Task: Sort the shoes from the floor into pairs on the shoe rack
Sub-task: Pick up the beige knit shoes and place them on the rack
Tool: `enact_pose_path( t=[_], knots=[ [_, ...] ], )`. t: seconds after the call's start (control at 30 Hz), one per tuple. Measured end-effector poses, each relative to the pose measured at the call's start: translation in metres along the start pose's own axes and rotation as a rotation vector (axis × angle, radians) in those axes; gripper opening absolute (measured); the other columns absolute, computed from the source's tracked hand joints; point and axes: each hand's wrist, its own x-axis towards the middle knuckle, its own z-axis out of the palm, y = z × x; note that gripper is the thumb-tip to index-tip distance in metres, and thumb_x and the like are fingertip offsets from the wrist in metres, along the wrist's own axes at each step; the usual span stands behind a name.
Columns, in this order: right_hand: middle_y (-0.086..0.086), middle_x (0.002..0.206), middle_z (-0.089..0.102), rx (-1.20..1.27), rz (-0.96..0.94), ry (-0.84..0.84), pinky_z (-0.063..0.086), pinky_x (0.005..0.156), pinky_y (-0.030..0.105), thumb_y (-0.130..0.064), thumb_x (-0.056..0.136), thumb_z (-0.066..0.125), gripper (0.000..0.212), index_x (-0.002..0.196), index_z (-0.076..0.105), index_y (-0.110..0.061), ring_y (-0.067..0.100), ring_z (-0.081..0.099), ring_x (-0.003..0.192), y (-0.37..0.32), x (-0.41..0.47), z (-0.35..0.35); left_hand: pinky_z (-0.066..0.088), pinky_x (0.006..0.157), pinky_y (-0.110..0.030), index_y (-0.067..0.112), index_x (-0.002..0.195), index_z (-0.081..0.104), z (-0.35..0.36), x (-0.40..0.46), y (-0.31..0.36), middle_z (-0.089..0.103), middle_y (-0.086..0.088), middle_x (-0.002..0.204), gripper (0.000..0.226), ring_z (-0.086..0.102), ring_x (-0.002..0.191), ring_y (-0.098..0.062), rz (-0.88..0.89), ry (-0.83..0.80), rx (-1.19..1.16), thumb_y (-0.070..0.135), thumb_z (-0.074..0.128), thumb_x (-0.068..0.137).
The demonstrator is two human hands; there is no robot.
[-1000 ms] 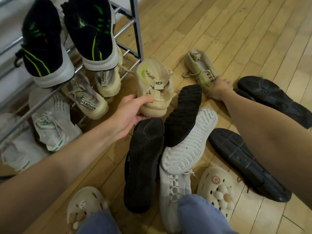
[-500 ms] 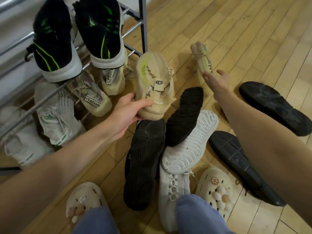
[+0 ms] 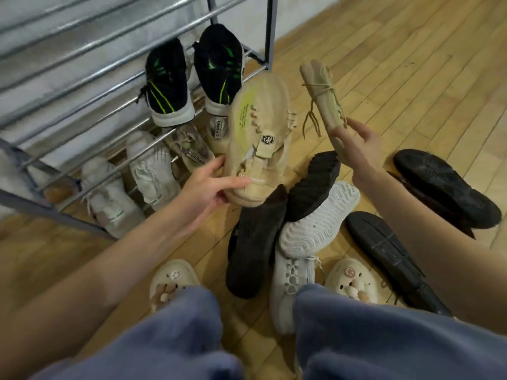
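Note:
My left hand grips the heel of a beige sneaker with a yellow-green stripe, held above the floor pile. My right hand holds its matching beige sneaker by the heel, toe pointing away, laces dangling. The metal shoe rack stands at the left. A black-and-green pair sits on a middle shelf. Lower down are a white pair and a translucent beige pair.
On the wooden floor lie two black shoes sole-up, a white shoe sole-up over another white shoe, and two black shoes at the right. My feet wear cream clogs. The rack's upper bars hold nothing visible.
My right hand has lifted the second beige sneaker off the floor and brought it up toward the first. My left hand has raised its sneaker. The view tilted up, showing more of the rack.

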Motion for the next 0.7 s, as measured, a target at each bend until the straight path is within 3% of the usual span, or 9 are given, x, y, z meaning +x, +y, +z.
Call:
enact_pose_path(
  t=[0.23,0.33,0.4,0.5,0.57,0.7],
  knots=[
    [-0.001,0.131,0.059,-0.097,-0.277,-0.144,0.047,0.103,0.032,-0.031,0.08,0.073,0.061,0.137,0.054,-0.018,0.012,0.054,0.118,-0.037,-0.083,0.01,0.057,0.085,-0.035,0.008,0.134,0.048,-0.034,-0.075,0.021,0.066,-0.01,0.123,0.062,0.066,0.11,-0.024,0.092,0.157,-0.143,0.004,0.068,0.076],
    [-0.008,0.122,0.057,-0.229,-0.412,-0.284,0.041,0.087,0.0,-0.024,0.083,0.073,0.059,0.137,0.053,-0.016,0.002,0.051,0.111,-0.046,-0.106,0.019,0.058,0.079,-0.034,0.01,0.128,0.055,-0.055,-0.102,0.014,0.07,-0.008,0.116,0.06,0.067,0.107,-0.023,0.103,0.205,-0.204,0.006,0.073,0.07],
    [-0.009,0.12,0.058,-0.302,-0.477,-0.379,0.039,0.081,-0.005,-0.023,0.082,0.074,0.06,0.138,0.053,-0.015,0.002,0.053,0.109,-0.05,-0.117,0.03,0.058,0.071,-0.031,0.014,0.12,0.06,-0.07,-0.116,0.008,0.074,-0.003,0.106,0.049,0.069,0.101,-0.02,0.101,0.281,-0.251,0.005,0.069,0.072],
    [-0.009,0.122,0.058,-0.431,-0.576,-0.49,0.046,0.093,0.013,-0.028,0.08,0.075,0.064,0.139,0.052,-0.018,0.003,0.056,0.11,-0.052,-0.131,0.054,0.058,0.077,-0.037,0.017,0.115,0.062,-0.095,-0.132,-0.006,0.073,-0.004,0.108,0.037,0.067,0.105,-0.023,0.083,0.405,-0.316,0.001,0.064,0.081],
    [-0.006,0.126,0.06,-0.5,-0.64,-0.537,0.047,0.094,0.018,-0.03,0.079,0.074,0.066,0.14,0.052,-0.018,0.004,0.057,0.11,-0.054,-0.14,0.077,0.055,0.084,-0.041,0.015,0.115,0.061,-0.111,-0.136,-0.013,0.069,-0.009,0.115,0.036,0.064,0.109,-0.027,0.071,0.481,-0.394,0.0,0.063,0.082],
    [-0.001,0.126,0.065,-0.567,-0.747,-0.546,0.043,0.106,0.047,-0.05,0.071,0.063,0.076,0.139,0.051,-0.019,0.015,0.059,0.116,-0.057,-0.155,0.132,0.057,0.071,-0.029,0.01,0.122,0.055,-0.131,-0.133,-0.018,0.063,-0.008,0.12,0.037,0.061,0.107,-0.022,0.048,0.558,-0.473,0.003,0.061,0.086]
  ],
)
